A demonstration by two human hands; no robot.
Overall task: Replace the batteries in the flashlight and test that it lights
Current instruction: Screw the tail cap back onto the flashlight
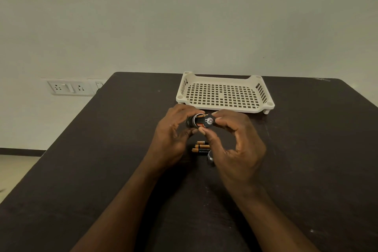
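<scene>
Over the dark table (306, 170), right in front of the white perforated tray (223, 80), we have both hands up and busy. Biggest first: one table, one empty-looking tray at its far edge, one wall socket panel (70, 87) off to the left. Then the two hands. Our left hand (173, 139) is wrapped around the black flashlight body (191, 122), holding it level just above the tabletop, open end pointing right. Our right hand (235, 145) pinches the battery holder (205, 121) between thumb and fingertips, the other fingers curled loose, and the holder sits half in the barrel's mouth with its round metal contact facing us. We judge this to be the cartridge step, though whether it goes in or comes out we cannot tell from here. To do it well, we keep the holder dead straight with the barrel, no cocking sideways, and slide gently so no cell pops from its slot; if it binds, we turn it a touch to find the keyway instead of forcing it. Orange-and-black cells show in the holder, number unclear. Down on the table, just below the hands, lie the loose batteries (201, 147): we count three side by side, copper tops left, with perhaps more hidden by the thumb. Smallest of all, one silvery end cap (210, 157) rests just beside them, partly tucked under our right hand.
</scene>
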